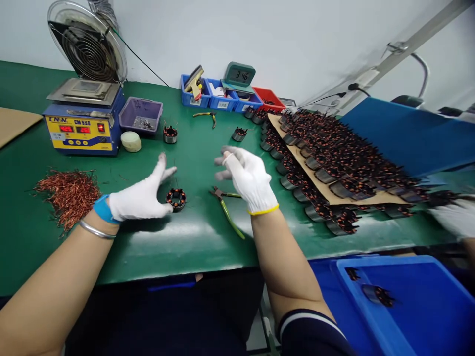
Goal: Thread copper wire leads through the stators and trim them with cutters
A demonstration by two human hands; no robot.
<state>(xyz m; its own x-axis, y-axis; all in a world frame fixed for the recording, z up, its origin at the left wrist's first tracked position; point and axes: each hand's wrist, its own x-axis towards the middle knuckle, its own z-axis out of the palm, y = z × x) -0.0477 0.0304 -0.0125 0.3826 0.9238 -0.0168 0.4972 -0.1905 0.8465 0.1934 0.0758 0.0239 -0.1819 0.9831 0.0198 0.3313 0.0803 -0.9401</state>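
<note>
- Ring-shaped wound core [179, 192] — on the green table [200, 247], at the thumb of the left hand [139, 198]; whether they touch, I cannot tell.
- Left hand: gloved, thumb and fingers spread wide around the core's near-left side, closed on nothing.
- Right hand [252, 178]: gloved and slightly blurred, above the green-handled pliers [232, 220], fingers loosely bent and parted.
- Two more cores stand farther back, one near the purple bin [128, 119], one before the blue bins [195, 100].
- Left: a copper wire heap [76, 195], in front of the blue-and-yellow heater unit [81, 137].
- Right: crowded cores on cardboard [319, 189] — and, at the edge, another person's gloved hand [454, 217].
</note>
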